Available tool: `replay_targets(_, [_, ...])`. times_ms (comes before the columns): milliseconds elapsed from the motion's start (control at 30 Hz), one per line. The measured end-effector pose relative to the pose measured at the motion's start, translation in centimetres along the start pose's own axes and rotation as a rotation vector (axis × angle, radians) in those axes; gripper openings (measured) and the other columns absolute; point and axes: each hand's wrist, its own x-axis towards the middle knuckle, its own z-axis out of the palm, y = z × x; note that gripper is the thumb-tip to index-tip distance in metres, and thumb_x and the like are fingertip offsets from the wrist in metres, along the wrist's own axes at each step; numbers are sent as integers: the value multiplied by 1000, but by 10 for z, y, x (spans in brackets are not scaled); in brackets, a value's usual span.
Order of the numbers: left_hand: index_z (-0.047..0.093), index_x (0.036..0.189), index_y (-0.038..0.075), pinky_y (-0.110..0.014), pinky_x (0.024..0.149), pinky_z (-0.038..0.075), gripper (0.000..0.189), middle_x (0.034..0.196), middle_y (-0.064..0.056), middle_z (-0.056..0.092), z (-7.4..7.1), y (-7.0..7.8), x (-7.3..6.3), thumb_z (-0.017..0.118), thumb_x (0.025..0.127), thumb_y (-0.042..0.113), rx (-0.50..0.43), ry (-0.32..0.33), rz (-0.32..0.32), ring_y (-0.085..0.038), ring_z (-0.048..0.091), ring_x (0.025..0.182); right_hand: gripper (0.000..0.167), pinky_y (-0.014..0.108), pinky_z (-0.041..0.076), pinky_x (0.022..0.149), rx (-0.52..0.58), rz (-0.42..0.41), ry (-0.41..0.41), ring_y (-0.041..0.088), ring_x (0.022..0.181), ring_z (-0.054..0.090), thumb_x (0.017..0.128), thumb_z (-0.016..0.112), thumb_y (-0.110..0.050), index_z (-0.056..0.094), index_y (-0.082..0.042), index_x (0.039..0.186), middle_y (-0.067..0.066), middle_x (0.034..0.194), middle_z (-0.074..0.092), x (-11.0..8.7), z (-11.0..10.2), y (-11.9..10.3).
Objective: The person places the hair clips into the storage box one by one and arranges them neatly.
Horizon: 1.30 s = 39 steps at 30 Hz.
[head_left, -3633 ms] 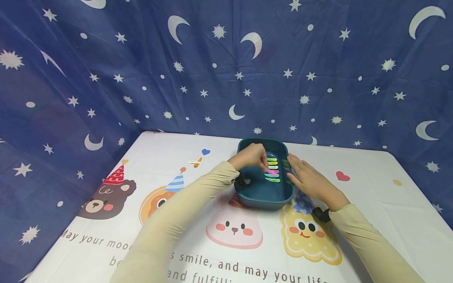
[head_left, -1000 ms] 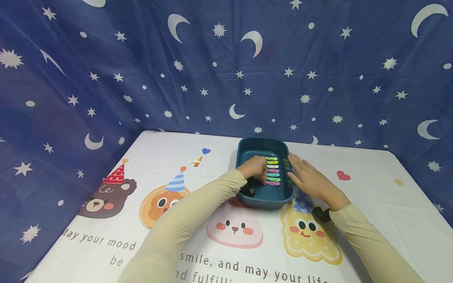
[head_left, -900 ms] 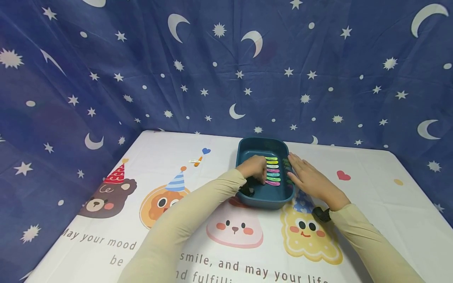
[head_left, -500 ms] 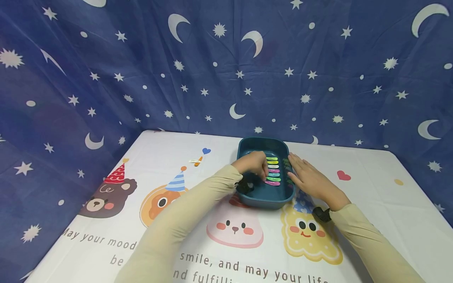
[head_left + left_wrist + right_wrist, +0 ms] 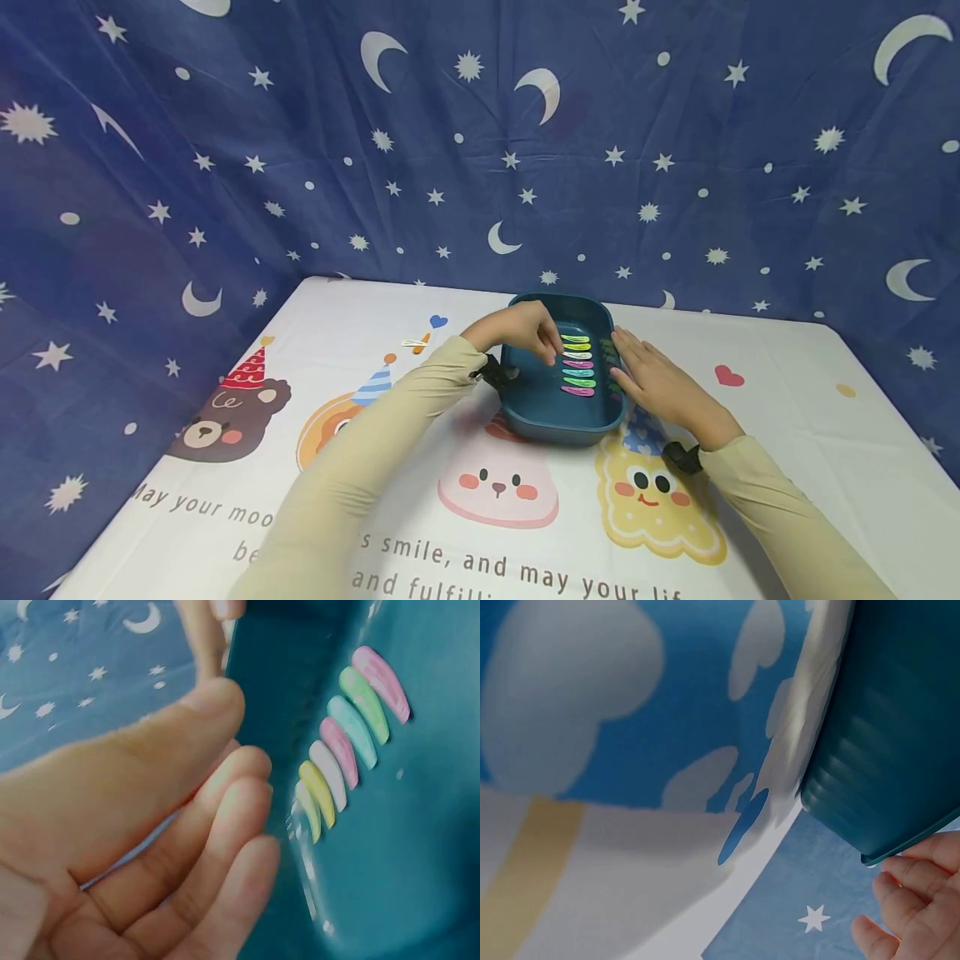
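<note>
Several colored snap hair clips lie in a row in a dark teal bin point(image 5: 558, 435), with a pink hair clip point(image 5: 577, 391) at the near end and yellow and green ones farther back. My left hand point(image 5: 525, 327) hovers over the bin's left part, just left of the row. In the left wrist view its fingers are loosely bent, thumb near the index finger, nothing between them; the row of hair clips point(image 5: 343, 742) is beyond the fingertips. My right hand point(image 5: 660, 379) rests with extended fingers against the bin's right side; in the right wrist view its fingers point(image 5: 922, 874) touch the rim.
Left of the bin, a white hair clip point(image 5: 413, 343) and an orange hair clip point(image 5: 422, 347) lie crossed on the white printed tablecloth point(image 5: 795, 400). A blue star-and-moon curtain point(image 5: 480, 200) stands behind and left of the table.
Earlier my left hand pinched a pink hair clip over the row; a pink one now lies at the near end. My left hand has since lifted away up and left. My right hand stays put.
</note>
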Motion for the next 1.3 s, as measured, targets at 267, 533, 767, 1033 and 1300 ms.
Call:
replay_targets(267, [73, 103, 5, -20, 77, 53, 24, 97, -8, 74, -23, -18, -24, 74, 79, 9, -86, 30, 55, -11, 68, 86, 66, 55, 16, 114, -3, 3, 2, 39, 142, 18, 99, 43, -30, 16, 7, 147, 24, 154, 18, -1, 0, 0])
replay_targets(533, [72, 104, 4, -23, 81, 53, 25, 97, -9, 73, -40, -41, -57, 73, 80, 10, -78, 142, 86, -14, 69, 87, 67, 55, 16, 114, -3, 10, 3, 39, 142, 19, 99, 43, -31, 16, 6, 147, 23, 155, 18, -1, 1, -1])
replay_targets(767, [71, 105, 4, -27, 85, 53, 25, 103, -14, 72, -48, -65, -83, 72, 81, 8, -113, 222, 34, -18, 68, 90, 67, 55, 16, 114, -2, 9, 6, 39, 143, 18, 99, 43, -31, 16, 6, 147, 23, 155, 18, -1, 1, 0])
replay_targets(1033, [72, 104, 5, -31, 85, 54, 23, 105, -14, 71, -47, -95, -102, 72, 81, 9, -96, 302, -50, -21, 68, 91, 67, 55, 16, 114, -3, 10, 5, 39, 143, 18, 98, 43, -31, 16, 6, 147, 23, 155, 18, -1, 1, 0])
replay_targets(1300, [70, 104, -2, -33, 85, 53, 26, 105, -18, 70, -37, -124, -113, 73, 79, 4, -93, 361, -95, -26, 66, 92, 67, 55, 16, 114, -9, 4, 7, 39, 143, 19, 99, 43, -30, 16, 7, 147, 23, 154, 18, -1, 1, 0])
